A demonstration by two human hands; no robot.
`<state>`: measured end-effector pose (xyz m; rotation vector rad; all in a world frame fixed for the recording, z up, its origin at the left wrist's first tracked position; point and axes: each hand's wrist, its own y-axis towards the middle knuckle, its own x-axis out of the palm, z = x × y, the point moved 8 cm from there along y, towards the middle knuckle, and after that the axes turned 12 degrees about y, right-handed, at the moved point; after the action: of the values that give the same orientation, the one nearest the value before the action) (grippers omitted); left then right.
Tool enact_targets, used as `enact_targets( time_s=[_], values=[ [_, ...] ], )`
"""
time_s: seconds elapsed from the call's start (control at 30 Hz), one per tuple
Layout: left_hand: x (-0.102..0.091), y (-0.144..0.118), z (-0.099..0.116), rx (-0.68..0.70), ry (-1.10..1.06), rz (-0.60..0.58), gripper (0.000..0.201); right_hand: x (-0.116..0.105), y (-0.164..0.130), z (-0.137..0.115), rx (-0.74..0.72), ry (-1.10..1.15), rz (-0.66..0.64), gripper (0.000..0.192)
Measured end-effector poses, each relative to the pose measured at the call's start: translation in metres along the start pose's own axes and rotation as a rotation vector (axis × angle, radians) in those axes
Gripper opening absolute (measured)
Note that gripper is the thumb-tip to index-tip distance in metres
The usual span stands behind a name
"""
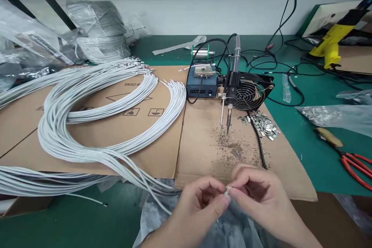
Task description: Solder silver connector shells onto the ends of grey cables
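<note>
At the front edge of the cardboard, my left hand (203, 203) and my right hand (260, 195) meet fingertip to fingertip. Both are closed in a pinch around a small whitish piece (227, 192), mostly covered by the fingers, so its kind is unclear. Left of my hands lies a large looped bundle of white cables (84, 153); some strands drop over the edge beside my left wrist. Beyond my hands, a soldering iron (232, 85) hangs tip down in a holder over dark specks. Small metal connector pieces (264, 124) lie heaped to its right.
A blue soldering station (202, 85) stands behind, with a solder spool (202, 53) and a black fan (250, 95) around it. Red-handled cutters (356, 166), a plastic bag of metal parts (334, 118) and a yellow heat gun (333, 44) are at right. Wrapped cable coils (99, 31) sit back left.
</note>
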<state>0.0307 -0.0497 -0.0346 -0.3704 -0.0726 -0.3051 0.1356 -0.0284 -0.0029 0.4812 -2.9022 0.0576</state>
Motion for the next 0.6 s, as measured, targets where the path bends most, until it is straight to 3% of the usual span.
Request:
enact_targets(
  time_s=[0.2, 0.27, 0.4, 0.6],
  values=[
    [0.007, 0.002, -0.004, -0.044, -0.127, -0.120, 0.039, -0.002, 0.010, 0.016, 0.161, 0.707, 0.090, 0.024],
    [0.005, 0.004, -0.002, -0.034, -0.160, -0.117, 0.038, -0.009, 0.012, 0.015, 0.122, 0.598, 0.142, 0.019],
    [-0.002, 0.007, -0.001, -0.015, -0.155, -0.054, 0.037, -0.006, 0.011, 0.007, 0.046, 0.079, 0.091, 0.004],
    [-0.008, 0.007, 0.001, 0.040, 0.014, 0.044, 0.027, -0.001, 0.009, -0.008, -0.046, -0.133, 0.061, 0.010]
  ],
)
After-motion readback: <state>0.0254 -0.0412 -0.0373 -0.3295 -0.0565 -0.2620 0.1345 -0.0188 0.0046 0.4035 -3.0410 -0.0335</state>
